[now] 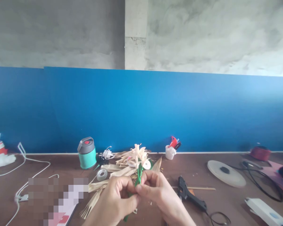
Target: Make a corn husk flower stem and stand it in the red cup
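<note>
While both bare hands meet above the brown tabletop (188,166), the right hand (159,190) pinches, between thumb and forefinger, the small bouquet of cream, thin-petalled flowers on slim green stems (140,160), and the left hand (119,197) seems to grip it just beside, though its exact contact is hidden. If either pinch slackens, the stems could, I judge, roll apart or slip, leaving the heads uneven; too hard a squeeze might crease them. The bouquet stands between the hands, its heads pointing up and away from the person, its long axis near upright with the top leaning slightly right; a green end shows below the left thumb. Behind it lie pale, dry, husk-like strips (122,171), which could snag petals if the hands dipped forward; farther out are a clear ring-shaped tape roll (102,179) and a black plastic glue gun (191,196).
</note>
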The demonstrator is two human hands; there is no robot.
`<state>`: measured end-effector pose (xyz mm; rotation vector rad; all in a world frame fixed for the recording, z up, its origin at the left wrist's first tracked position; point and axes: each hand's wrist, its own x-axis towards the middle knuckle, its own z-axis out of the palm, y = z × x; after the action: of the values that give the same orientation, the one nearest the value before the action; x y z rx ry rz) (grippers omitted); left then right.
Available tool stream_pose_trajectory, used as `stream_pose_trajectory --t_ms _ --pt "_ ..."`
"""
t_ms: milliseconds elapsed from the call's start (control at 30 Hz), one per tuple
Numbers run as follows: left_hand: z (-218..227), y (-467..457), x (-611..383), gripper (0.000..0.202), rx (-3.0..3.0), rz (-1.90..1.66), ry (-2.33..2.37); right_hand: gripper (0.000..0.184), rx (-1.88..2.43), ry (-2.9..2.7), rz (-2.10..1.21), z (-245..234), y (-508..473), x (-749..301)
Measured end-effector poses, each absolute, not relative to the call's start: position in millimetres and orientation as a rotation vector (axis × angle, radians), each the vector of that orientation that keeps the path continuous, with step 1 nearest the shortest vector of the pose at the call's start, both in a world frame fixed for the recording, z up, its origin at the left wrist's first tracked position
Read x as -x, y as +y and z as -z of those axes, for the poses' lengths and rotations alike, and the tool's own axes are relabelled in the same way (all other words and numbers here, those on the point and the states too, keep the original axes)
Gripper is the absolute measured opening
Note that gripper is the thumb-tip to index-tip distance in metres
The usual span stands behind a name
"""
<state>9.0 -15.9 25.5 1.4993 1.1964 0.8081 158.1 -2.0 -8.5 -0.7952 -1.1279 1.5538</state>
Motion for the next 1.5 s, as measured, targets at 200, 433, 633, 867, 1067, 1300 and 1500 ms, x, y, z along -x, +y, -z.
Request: stream_pose_trajectory --t_ms 200,433,633,867,1067,1300,1500 --pt "-20.2 -8.2 -5.3 0.024 -1.423 -0.756 1.039 0.040 0.554 -1.097 -1.712 5.4 0.3 -156.1" --pt "-19.9 -9.1 -10.3 0.018 -1.191 -0.776 0.797 0.025 0.304 -1.064 -1.903 7.7 1.0 -161.9" --pt "-13.3 -7.7 -10.4 0.012 -1.082 -0.731 0.753 0.023 0.227 -1.084 -1.936 5.2 -0.5 -164.6" --pt "-6.5 -7.0 -5.4 0.026 -1.098 -0.732 0.610 0.025 0.238 -1.112 -1.920 -1.9 -5.5 -165.4" --pt "-11.8 -5.7 -3.0 0.024 -1.291 -0.674 0.786 0.028 0.367 -1.121 -1.845 0.5 -4.5 -163.6" --pt "-16.8 -5.9 1.0 0.017 -1.399 -0.618 0.912 0.031 0.463 -1.092 -1.761 2.1 -3.6 -163.5" --pt "-15.1 -5.6 -2.3 0.023 -1.301 -0.646 0.818 0.031 0.444 -1.110 -1.736 -0.1 -6.3 -162.3"
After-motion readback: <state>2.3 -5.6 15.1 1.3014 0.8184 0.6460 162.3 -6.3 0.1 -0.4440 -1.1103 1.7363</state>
